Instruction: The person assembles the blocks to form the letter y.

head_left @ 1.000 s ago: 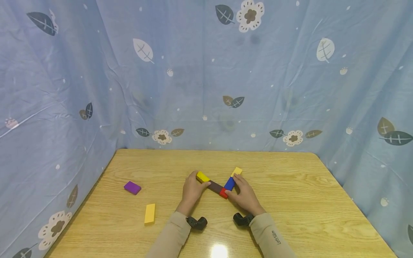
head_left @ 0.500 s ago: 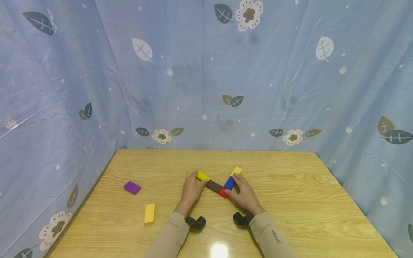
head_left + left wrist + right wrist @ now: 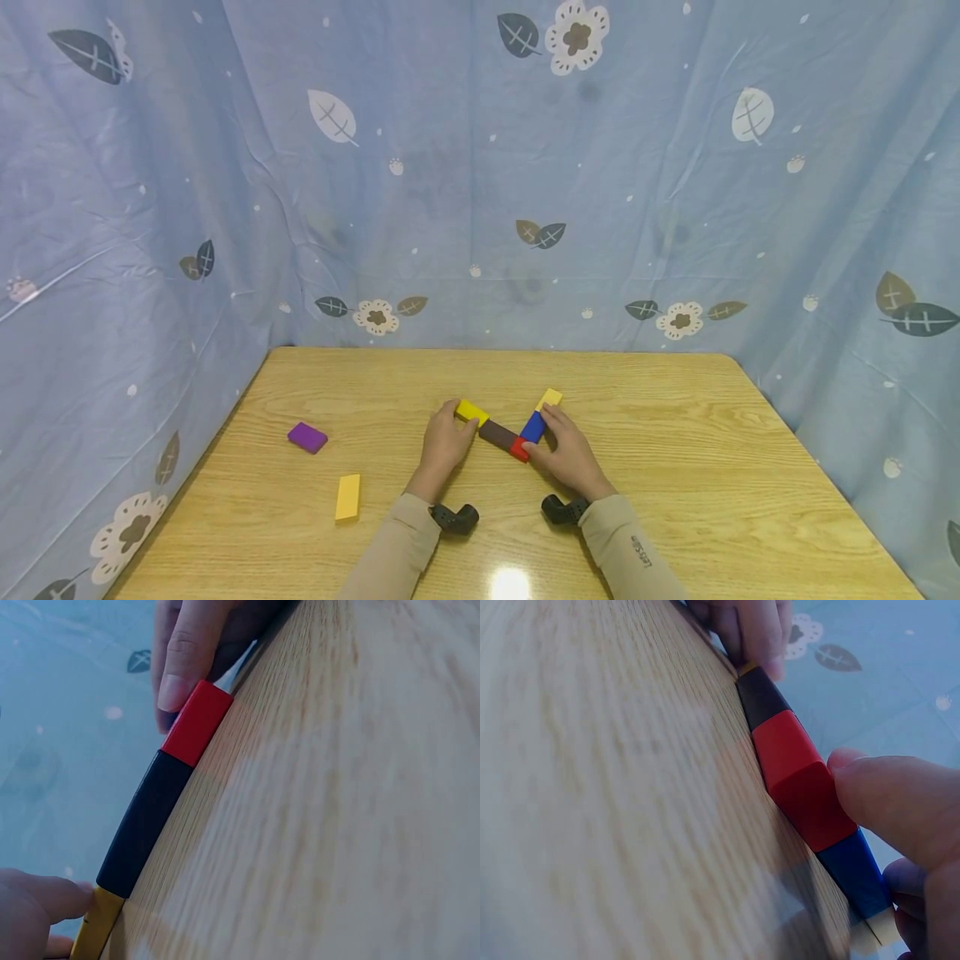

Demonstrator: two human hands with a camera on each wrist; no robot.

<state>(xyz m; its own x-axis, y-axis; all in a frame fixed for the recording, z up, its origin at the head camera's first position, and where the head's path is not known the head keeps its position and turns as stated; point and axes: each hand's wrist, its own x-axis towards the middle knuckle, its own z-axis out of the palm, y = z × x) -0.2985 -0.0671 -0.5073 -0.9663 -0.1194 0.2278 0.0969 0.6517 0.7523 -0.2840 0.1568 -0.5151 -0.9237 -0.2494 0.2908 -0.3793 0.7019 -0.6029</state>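
A V of toy blocks lies flat on the wooden table. Its left arm runs from a yellow block (image 3: 472,412) through a dark brown block (image 3: 498,434) to a red block (image 3: 520,448) at the corner. From there a blue block (image 3: 533,427) and a pale yellow block (image 3: 550,397) lead away up the right arm. My left hand (image 3: 444,442) pinches the yellow block, thumb near its joint with the brown one. With its thumb against the red block (image 3: 795,765), my right hand (image 3: 570,454) holds the corner, its fingers along the blue block's outer side, partly hidden.
A purple block (image 3: 307,437) and a light orange block (image 3: 348,497) lie apart on the left of the table (image 3: 675,433). A blue patterned curtain (image 3: 450,208) hangs around the back and both sides.
My left thumb has slid slightly left, off the brown block and onto the yellow one. My right hand and the blocks stay nearly where they were.
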